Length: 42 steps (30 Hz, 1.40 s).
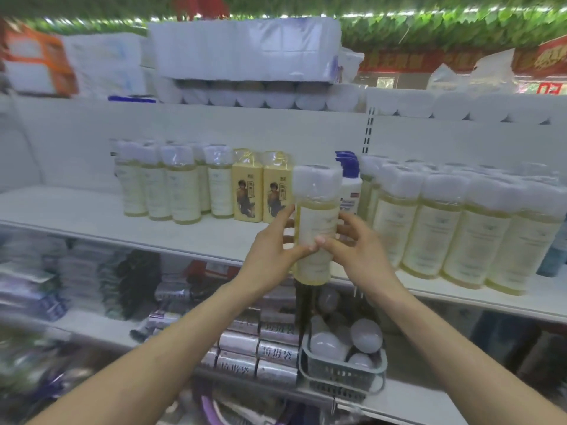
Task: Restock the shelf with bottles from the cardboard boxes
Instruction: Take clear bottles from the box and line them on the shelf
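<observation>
Before the shelf point(92, 210): bottle point(317, 216) upright — aimed at the gap, I judge.
Grip: left hand point(273, 256), right hand point(359, 253) curled round its middle.

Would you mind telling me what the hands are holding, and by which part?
Both the left hand and the right hand grip one clear plastic bottle of pale yellow liquid around its labelled middle.

Open shelf point(61, 207) left — bottles point(445, 234) right

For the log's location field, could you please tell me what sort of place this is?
Probably a shop aisle: a white shelf holds rows of matching bottles, with toilet-roll packs stacked above.
</observation>
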Each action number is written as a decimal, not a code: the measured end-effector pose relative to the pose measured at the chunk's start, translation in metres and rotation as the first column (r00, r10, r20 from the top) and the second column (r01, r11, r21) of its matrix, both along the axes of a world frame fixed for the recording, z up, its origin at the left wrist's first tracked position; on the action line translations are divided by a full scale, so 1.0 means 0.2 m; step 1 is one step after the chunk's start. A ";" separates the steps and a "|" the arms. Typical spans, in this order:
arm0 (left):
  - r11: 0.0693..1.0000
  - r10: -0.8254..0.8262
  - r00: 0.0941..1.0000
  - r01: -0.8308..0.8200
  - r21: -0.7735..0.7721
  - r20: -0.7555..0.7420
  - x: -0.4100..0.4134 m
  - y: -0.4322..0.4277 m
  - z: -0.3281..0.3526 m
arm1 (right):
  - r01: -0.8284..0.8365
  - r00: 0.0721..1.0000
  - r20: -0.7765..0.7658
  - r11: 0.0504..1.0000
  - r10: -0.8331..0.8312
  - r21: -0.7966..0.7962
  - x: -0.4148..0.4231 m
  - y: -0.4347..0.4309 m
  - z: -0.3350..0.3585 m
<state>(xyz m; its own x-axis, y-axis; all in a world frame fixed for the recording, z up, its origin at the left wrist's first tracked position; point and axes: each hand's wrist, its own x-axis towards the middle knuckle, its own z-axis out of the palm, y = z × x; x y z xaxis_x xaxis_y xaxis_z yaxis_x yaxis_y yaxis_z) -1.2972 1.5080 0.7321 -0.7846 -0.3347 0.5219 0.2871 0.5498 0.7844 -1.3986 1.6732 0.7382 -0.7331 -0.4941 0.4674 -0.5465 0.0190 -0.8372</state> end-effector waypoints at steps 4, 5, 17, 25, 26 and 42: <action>0.999 0.039 0.999 -0.039 -0.005 0.011 0.11 -0.35 -0.01 | 0.004 1.000 -0.005 1.000 -0.004 -0.008 0.08 -0.37 -0.03; 0.999 0.050 0.999 -0.050 -0.004 0.010 0.13 -0.44 -0.02 | -0.001 1.000 -0.001 1.000 0.001 -0.002 0.10 -0.47 -0.04; 0.999 0.034 0.996 -0.031 -0.038 0.085 0.19 -1.35 -0.06 | 0.020 0.993 0.112 1.000 -0.022 0.015 0.20 -1.33 -0.01; 0.884 0.187 0.980 -0.135 -0.448 0.073 0.08 -1.58 -0.03 | 0.093 0.993 0.069 0.991 -0.100 0.101 0.14 -1.49 -0.01; 0.828 0.214 0.976 -0.160 -0.537 0.038 0.09 -1.60 -0.04 | 0.100 0.992 0.060 0.987 -0.108 0.127 0.13 -1.48 -0.01; 0.362 0.091 0.953 -0.302 -0.882 -0.289 -0.09 -1.82 0.41 | 0.249 0.968 -0.062 0.926 -0.242 0.284 0.09 -1.67 -0.21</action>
